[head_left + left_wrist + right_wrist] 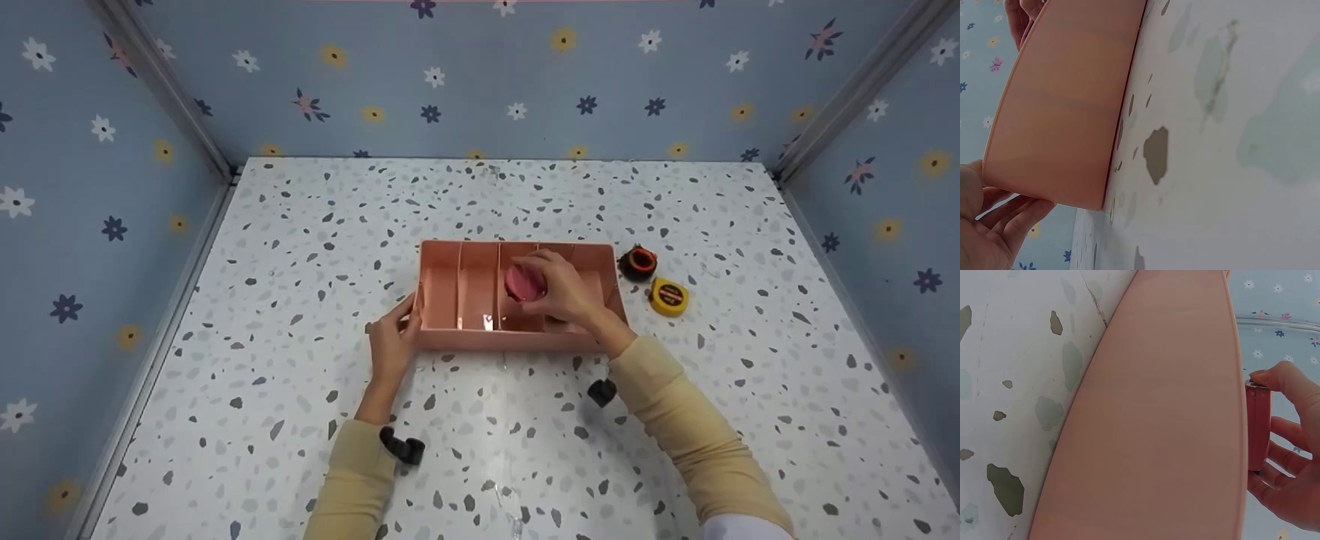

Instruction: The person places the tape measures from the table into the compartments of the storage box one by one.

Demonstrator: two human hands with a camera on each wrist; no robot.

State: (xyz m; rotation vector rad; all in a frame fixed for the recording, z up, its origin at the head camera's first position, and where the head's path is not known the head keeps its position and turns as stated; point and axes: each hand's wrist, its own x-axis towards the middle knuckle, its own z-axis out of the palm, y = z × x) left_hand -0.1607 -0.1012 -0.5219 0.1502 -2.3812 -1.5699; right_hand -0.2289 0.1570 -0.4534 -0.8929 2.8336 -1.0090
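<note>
A long pink box (517, 341) with upright dividers stands on the table. My left hand (391, 337) holds its left end; in the left wrist view, the fingers (1022, 222) lie against the end wall close to the corner. Over the box's middle, my right hand (559, 289) pinches a red tape measure (525, 283) above a compartment. The right wrist view shows the tape measure (1258, 427) edge-on past the box rim, with the thumb on its metal-tipped end and the other fingers along its far side and lower end.
Right of the box lies a yellow tape measure (669, 297), and next to it a round black item (638, 263) with an orange ring. The speckled table (480, 202) meets flower-patterned walls (495, 82) at the back and both sides.
</note>
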